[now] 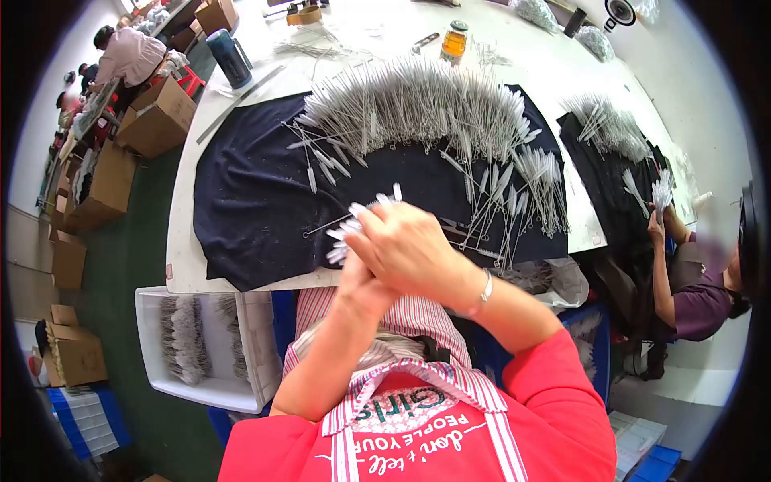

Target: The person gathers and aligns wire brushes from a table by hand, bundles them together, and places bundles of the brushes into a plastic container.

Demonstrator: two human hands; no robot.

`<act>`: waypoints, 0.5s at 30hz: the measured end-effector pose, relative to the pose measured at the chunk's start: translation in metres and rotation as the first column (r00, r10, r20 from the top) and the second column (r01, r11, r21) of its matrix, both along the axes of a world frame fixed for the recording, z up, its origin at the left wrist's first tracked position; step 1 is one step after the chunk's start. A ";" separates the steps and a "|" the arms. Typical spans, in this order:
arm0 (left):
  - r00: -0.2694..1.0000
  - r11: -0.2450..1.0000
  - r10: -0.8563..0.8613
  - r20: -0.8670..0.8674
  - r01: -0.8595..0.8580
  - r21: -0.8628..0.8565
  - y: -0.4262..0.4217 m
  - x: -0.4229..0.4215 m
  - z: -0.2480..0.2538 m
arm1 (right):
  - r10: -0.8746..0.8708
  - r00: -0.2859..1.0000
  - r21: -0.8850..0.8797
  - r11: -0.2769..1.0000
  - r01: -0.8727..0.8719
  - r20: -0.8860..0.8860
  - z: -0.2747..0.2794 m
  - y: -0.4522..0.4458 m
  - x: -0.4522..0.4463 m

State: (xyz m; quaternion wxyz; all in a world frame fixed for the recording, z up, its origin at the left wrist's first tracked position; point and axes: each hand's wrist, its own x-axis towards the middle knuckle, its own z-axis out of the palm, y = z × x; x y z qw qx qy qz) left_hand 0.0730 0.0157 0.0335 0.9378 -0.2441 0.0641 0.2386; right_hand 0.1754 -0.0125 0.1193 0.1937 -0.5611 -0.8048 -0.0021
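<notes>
My hands are together over the front edge of the dark cloth, closed around a bundle of small white-bristled wire brushes (340,241). My left hand (363,283) is underneath, its fingers mostly hidden. Across it lies my right hand (409,245), with its fingers curled over the bundle. White bristle tips stick out on the left and above the knuckles. One loose wire brush (325,227) points left from beside the bundle. Beyond my hands, a large fanned pile of the same brushes (401,108) covers the back of the cloth, and a smaller heap (538,181) lies right.
The navy cloth (249,193) covers part of a white table (183,201). A jar of amber liquid (454,42) and a dark blue tumbler (229,58) stand behind. A white bin (265,353) holds brushes at lower left. A co-worker (699,289) handles brushes at right.
</notes>
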 end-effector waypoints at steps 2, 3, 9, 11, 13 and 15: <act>0.998 0.992 -0.005 0.063 -0.003 0.129 -0.023 0.003 0.010 | 0.043 0.998 0.117 0.992 -0.038 -0.040 -0.012 -0.024 0.003; 0.999 0.998 -0.031 0.031 0.029 0.059 -0.032 0.003 0.013 | 0.048 0.998 0.121 0.992 -0.042 -0.045 -0.019 -0.036 0.005; 0.924 0.985 -0.131 -0.360 0.162 0.058 -0.059 0.006 0.007 | -0.248 0.677 -0.217 0.967 0.131 -0.693 -0.042 -0.078 0.026; 0.892 0.982 -0.138 -0.431 0.180 0.060 -0.061 0.005 0.009 | -0.232 0.674 -0.174 0.973 0.154 -0.701 -0.040 -0.077 0.032; 0.895 0.969 -0.196 -0.402 0.240 0.062 -0.062 0.005 0.000 | -0.190 0.856 -0.287 0.957 0.051 -0.480 -0.027 -0.063 0.047; 0.944 0.969 -0.236 -0.232 0.245 0.011 -0.065 0.002 -0.008 | -0.281 0.624 -0.319 0.946 0.053 -0.729 -0.025 -0.030 0.055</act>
